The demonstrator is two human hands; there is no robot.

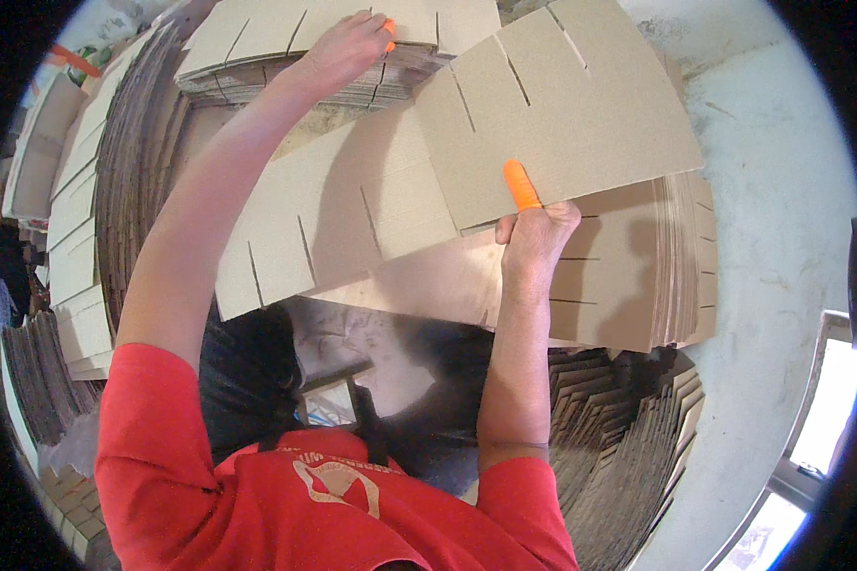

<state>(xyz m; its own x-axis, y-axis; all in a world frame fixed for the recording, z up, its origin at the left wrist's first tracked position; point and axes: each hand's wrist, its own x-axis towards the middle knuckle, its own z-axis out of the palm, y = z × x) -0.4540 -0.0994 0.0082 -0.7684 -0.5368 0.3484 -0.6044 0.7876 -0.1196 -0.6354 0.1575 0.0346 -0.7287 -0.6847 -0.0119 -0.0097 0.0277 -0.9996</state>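
My right hand [538, 238] is closed on the near edge of a slotted cardboard sheet [581, 124], its thumb in an orange finger cover [521, 184] lying on top. That sheet is tilted up and partly overlaps another slotted cardboard sheet [390, 205] lying across a light wooden board [428, 276]. Reaching far forward, my left hand [350, 48] has its fingers curled at the front edge of a stack of slotted sheets [257, 38]. An orange cover shows on one of its digits. What lies between those fingers is hidden.
Tall piles of slotted cardboard stand at the left [143, 171] and on the right side [681, 266]. More stacked cardboard [619, 438] sits below at the lower right. A pale wall [771, 209] bounds the right, with a bright window [824, 409] low down.
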